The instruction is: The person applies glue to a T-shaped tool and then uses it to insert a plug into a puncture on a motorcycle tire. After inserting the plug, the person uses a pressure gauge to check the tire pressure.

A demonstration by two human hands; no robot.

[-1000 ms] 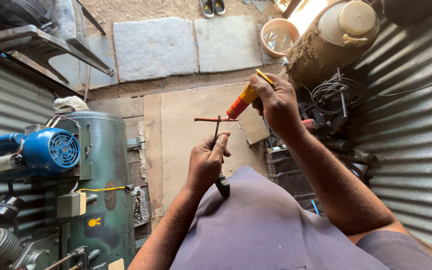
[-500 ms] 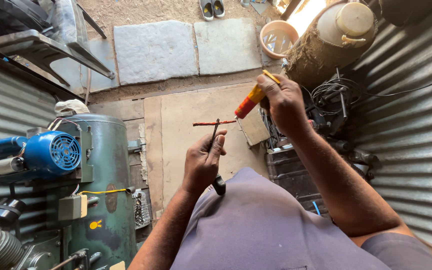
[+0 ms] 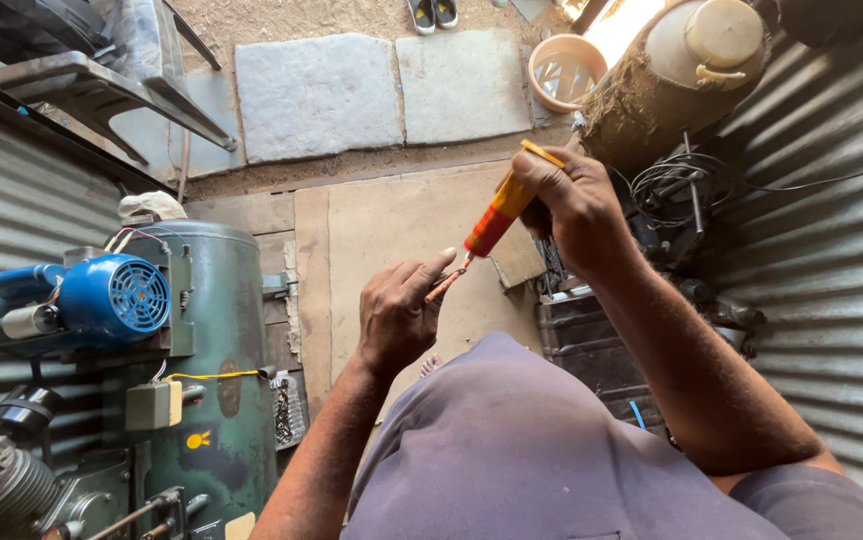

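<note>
My right hand (image 3: 573, 205) grips a tube with a yellow upper part and a red-orange lower part (image 3: 494, 218), tilted with its tip pointing down and left. The tip meets a thin reddish rod (image 3: 445, 284) that my left hand (image 3: 401, 312) pinches between thumb and fingers. Both hands are raised in front of my purple-grey clothed lap (image 3: 511, 450), above a flat brown board on the ground (image 3: 401, 225).
A green air compressor tank (image 3: 213, 340) with a blue motor (image 3: 111, 298) stands at the left. Corrugated metal sheets line both sides. A tangle of black cables (image 3: 676, 185) and a dark box (image 3: 591, 340) lie at the right; a pale bucket (image 3: 563, 70) and stone slabs (image 3: 316, 95) are farther off.
My right hand has brought the tube down so its tip touches the rod. The left hand has turned the rod from lying crosswise to pointing up toward the tube.
</note>
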